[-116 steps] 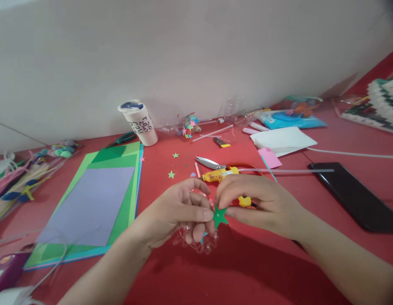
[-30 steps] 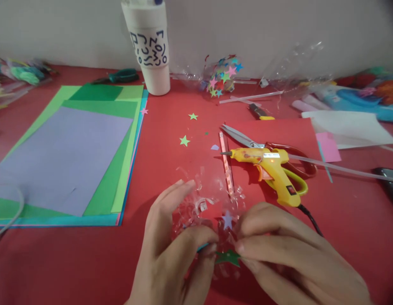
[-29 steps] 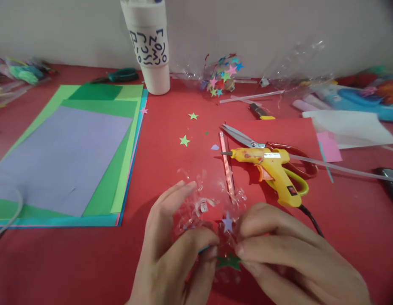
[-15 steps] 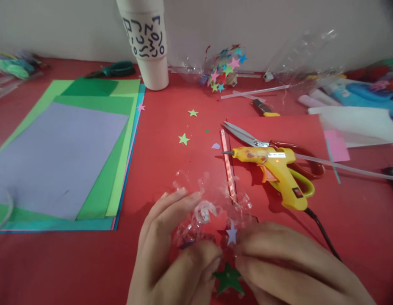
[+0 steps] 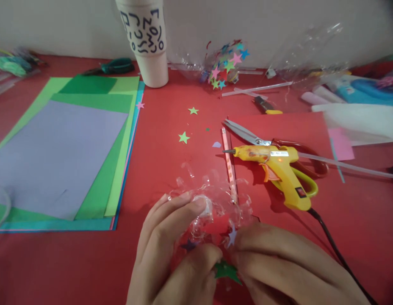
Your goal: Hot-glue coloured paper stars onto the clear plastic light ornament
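Spreading table: the red table (image 5: 158,178) runs under everything and meets a pale wall (image 5: 82,25) at the back.
Paper stack: on the left lie overlapping sheets, a lavender sheet (image 5: 59,148) on top of green sheets (image 5: 98,199), with blue edges showing beneath.
Right hand: the person's right hand (image 5: 288,262) has its fingers together, tips at the green star's right side; exactly what they pinch is hidden.
Left hand: the left hand (image 5: 171,254) curls round and grips the clear plastic piece, one fingertip touching a white bit (image 5: 206,206) on it, thumb beside the green star.
Cup: a white cup (image 5: 145,38) with dark lettering stands near the wall, its top out of view.
Scissors: the scissors (image 5: 244,132), with red and yellow-green handles, lie partly beneath the glue gun.
Glue gun: a yellow glue gun (image 5: 279,163) lies on its side, a small orange light lit, a translucent stick (image 5: 352,166) protruding from its rear.
Clear plastic piece: a mass of transparent curls (image 5: 215,199) sits between the hands.
Pencil: a patterned pink pencil (image 5: 228,163) lies by the glue gun's nozzle.
Green star: the green star (image 5: 226,271) is between both hands' fingertips, at the near side of the curls.
Lavender star: a lavender star (image 5: 232,236) shows just beside the right fingertips.
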`<state>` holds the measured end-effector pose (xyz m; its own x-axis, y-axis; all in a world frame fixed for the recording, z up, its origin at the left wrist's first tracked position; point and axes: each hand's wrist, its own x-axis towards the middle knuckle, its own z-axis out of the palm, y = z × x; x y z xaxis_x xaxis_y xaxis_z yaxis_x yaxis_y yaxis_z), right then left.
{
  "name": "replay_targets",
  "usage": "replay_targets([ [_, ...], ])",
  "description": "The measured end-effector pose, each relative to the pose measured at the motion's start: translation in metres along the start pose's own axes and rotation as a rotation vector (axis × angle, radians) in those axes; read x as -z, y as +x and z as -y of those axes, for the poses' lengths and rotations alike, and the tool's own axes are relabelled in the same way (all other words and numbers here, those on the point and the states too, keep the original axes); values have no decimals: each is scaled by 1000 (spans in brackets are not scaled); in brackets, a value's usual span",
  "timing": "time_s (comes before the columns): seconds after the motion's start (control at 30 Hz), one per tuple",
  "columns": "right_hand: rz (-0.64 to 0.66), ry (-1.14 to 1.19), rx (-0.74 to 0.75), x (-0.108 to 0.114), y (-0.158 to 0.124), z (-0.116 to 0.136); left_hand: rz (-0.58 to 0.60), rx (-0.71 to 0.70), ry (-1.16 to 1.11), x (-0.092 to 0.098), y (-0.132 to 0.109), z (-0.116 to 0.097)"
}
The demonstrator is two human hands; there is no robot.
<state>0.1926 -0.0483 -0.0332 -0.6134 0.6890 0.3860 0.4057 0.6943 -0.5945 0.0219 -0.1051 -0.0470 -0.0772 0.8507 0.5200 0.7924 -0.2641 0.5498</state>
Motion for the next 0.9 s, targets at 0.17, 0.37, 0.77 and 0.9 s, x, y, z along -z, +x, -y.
replay_targets([
  [0.17, -20, -11, 14, 0, 1, -2, 32, -15, -46, 2, 2, 2],
  [0.37, -32, -22, 15, -1, 4, -1, 47, -25, -36, 2, 3, 2],
  [0.77, -18, -43, 2, -4, 5, 1, 29, 21, -34, -1, 1, 1],
  [0.9, -2, 0, 4, -2, 8, 0, 41, 9, -50, -1, 1, 2],
])
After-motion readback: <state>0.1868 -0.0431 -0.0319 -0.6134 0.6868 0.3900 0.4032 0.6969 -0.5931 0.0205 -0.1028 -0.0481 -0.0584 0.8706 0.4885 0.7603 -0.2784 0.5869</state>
